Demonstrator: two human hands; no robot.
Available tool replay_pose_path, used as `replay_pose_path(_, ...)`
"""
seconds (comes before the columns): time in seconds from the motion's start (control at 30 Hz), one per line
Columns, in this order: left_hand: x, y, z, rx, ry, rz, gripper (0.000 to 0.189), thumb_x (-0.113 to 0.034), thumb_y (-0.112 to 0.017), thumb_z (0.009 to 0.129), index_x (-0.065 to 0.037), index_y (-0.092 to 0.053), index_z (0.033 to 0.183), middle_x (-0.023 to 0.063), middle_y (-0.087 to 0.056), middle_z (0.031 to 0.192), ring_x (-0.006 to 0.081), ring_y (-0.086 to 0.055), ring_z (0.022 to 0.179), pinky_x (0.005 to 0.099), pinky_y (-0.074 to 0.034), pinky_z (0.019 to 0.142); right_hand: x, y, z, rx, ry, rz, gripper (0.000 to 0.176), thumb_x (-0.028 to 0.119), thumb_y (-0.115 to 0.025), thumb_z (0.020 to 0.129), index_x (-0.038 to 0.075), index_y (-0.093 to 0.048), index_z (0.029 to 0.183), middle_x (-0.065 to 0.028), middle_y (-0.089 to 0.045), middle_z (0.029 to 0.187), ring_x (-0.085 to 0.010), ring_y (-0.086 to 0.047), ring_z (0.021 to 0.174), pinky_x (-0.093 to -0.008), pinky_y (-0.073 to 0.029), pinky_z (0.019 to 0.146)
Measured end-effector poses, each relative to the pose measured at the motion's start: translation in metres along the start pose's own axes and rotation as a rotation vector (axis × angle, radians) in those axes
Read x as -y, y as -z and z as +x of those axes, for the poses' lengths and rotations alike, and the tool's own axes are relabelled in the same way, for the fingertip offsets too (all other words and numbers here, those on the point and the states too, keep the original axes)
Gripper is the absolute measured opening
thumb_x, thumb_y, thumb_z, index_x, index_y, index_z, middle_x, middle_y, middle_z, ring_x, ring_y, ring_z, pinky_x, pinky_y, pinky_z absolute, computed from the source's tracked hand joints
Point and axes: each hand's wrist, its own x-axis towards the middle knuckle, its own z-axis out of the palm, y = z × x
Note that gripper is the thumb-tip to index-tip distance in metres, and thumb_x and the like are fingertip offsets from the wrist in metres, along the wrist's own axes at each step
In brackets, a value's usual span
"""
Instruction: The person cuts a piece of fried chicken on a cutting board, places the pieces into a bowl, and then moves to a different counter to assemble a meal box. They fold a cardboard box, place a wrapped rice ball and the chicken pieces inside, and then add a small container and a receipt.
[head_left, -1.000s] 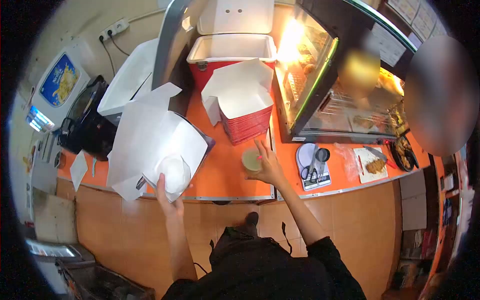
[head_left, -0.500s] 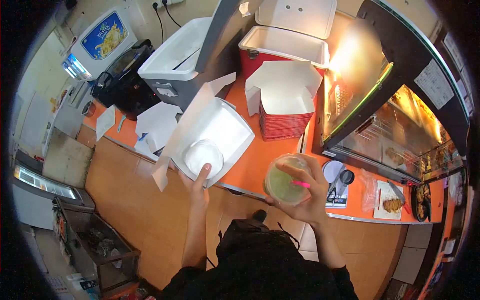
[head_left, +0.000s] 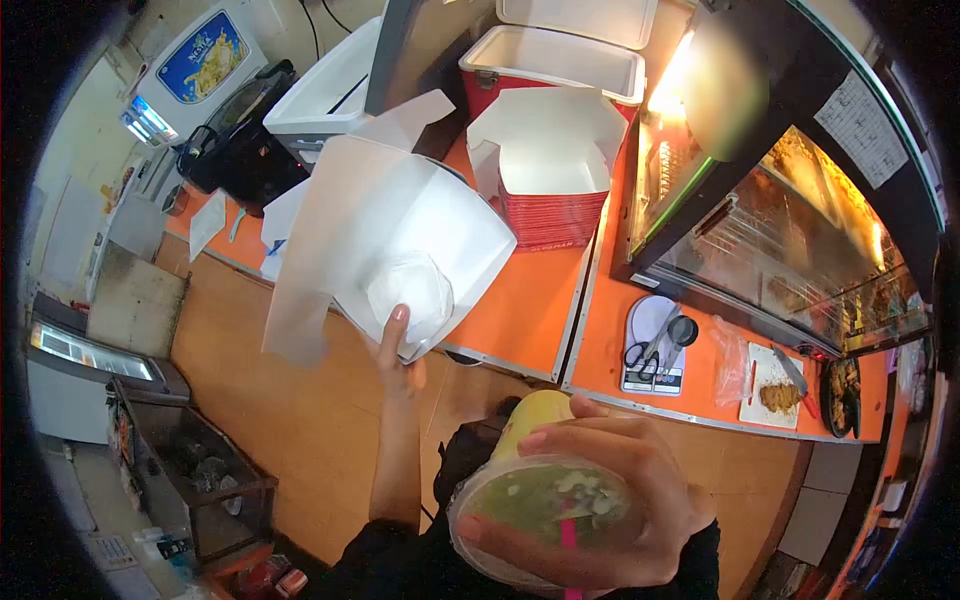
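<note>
My left hand grips the near edge of an open white paper box, its thumb over a round white item inside. The box is tilted, with its flaps spread. Close to my body, my right hand is wrapped round a clear cup with a domed lid. Green drink shows through the lid, and a pink straw sticks out. The cup's side looks yellow. Beyond the hands, a stack of red-sided boxes stands on the orange counter, a white open one on top.
At the back are a red cooler and a grey-and-white cooler. On the right stands a lit food warmer. Scissors lie on a scale; beside a knife, fried food rests on a board.
My right hand has brought the cup down and nearer to my body, away from the counter's edge. The box in my left hand appears larger, its flap spread further left.
</note>
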Motion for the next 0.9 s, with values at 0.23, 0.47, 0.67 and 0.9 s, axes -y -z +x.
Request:
replay_pose_path(0.23,-0.01,0.0,-0.006,-0.023,-0.03,0.074,0.072,-0.031,-0.073,0.081,0.0,-0.043,0.138,0.0148,-0.052,0.13,0.0299,-0.053,0.119,0.0512,-0.057,0.082,-0.013,-0.01,-0.008,-0.09,0.134,-0.108,0.036,0.021,-0.091,0.061,0.019,-0.078,0.094,-0.0111,-0.063,0.099,-0.0231,-0.067,0.093,-0.0424,-0.056,0.09)
replay_pose_path(0.47,-0.006,0.031,0.013,-0.08,-0.023,0.074,0.072,-0.036,-0.074,0.08,0.001,-0.046,0.135,0.0145,-0.057,0.124,0.0302,-0.058,0.111,0.0472,-0.057,0.077,-0.07,-0.002,0.02,-0.084,0.864,-0.016,0.043,0.041,-0.056,0.096,0.005,-0.079,0.096,-0.0271,-0.059,0.11,-0.0322,-0.065,0.091,-0.0442,-0.055,0.087)
replay_pose_path(0.67,-0.014,0.024,0.02,-0.128,0.013,0.118,0.073,-0.041,-0.074,0.08,0.0,-0.048,0.135,0.0129,-0.054,0.13,0.0286,-0.057,0.114,0.0454,-0.055,0.083,-0.078,-0.003,0.028,-0.081,0.864,-0.033,0.044,0.041,-0.053,0.096,0.005,-0.078,0.102,-0.0267,-0.06,0.106,-0.0338,-0.065,0.094,-0.0441,-0.054,0.089)
replay_pose_path(0.9,-0.01,0.028,0.029,-0.092,0.002,0.149,0.076,-0.035,-0.07,0.084,0.004,-0.038,0.141,0.0168,-0.048,0.137,0.032,-0.051,0.123,0.0488,-0.055,0.087,-0.085,-0.008,0.018,-0.096,0.58,0.101,0.048,0.042,-0.054,0.096,0.0,-0.076,0.102,-0.0288,-0.056,0.112,-0.0345,-0.064,0.095,-0.0405,-0.054,0.085)
